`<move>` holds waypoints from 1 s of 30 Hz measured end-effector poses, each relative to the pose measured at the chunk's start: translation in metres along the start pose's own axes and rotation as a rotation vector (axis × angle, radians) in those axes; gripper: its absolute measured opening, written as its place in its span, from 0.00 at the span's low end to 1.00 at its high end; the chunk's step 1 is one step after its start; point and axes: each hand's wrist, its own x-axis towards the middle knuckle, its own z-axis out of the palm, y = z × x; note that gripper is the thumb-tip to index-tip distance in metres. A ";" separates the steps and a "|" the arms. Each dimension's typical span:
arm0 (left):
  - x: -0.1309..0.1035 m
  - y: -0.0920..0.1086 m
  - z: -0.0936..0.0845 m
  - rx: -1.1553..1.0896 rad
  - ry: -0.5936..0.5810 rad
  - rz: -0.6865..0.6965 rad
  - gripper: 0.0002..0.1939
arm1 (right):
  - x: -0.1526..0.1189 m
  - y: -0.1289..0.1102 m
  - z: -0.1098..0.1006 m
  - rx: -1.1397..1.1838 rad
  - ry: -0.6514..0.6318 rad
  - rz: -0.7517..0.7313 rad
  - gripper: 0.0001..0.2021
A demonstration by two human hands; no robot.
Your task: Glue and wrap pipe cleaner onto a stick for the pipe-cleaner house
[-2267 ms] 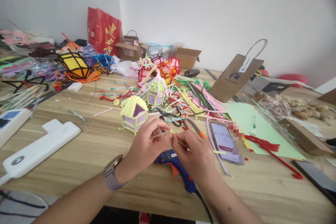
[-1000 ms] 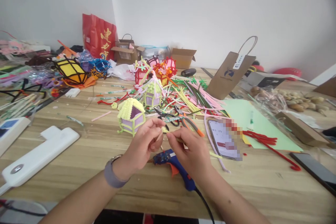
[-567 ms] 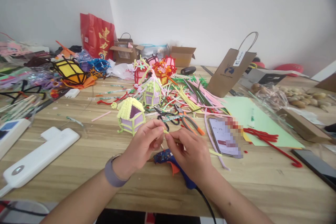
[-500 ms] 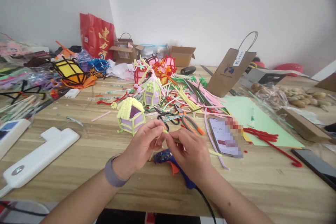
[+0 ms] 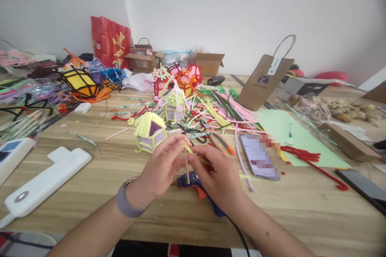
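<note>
My left hand (image 5: 164,162) and my right hand (image 5: 218,172) meet above the table, each pinching a pale yellow pipe cleaner (image 5: 188,149). A thin light stick (image 5: 187,166) hangs down between them. Under the hands lies a blue glue gun (image 5: 188,179), partly covered by my right hand. Just beyond my left hand stands a yellow-and-lilac pipe-cleaner house (image 5: 150,132). Behind it is a second one (image 5: 175,106) with a pink top. Black-handled scissors (image 5: 196,136) and orange-handled pliers (image 5: 221,142) lie beyond the fingers.
Loose pipe cleaners (image 5: 226,110) spread across the middle. A phone (image 5: 256,158) lies right, near green paper (image 5: 301,136). A paper bag (image 5: 261,82) leans behind it. At left are a white power strip (image 5: 48,184) and a yellow-and-black lantern (image 5: 80,82).
The fingertips have shifted slightly, and the thin stick now shows clearly, hanging between the hands. My left wrist has moved a little left.
</note>
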 end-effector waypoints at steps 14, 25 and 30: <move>0.000 0.009 -0.009 0.259 0.137 0.222 0.16 | 0.005 -0.008 -0.009 -0.629 0.053 -0.317 0.11; -0.003 0.023 -0.014 0.898 -0.003 0.095 0.18 | -0.002 -0.003 -0.009 -0.843 0.003 -0.479 0.13; -0.002 0.024 -0.014 1.033 0.038 0.082 0.19 | -0.005 0.005 -0.011 -0.750 -0.009 -0.445 0.10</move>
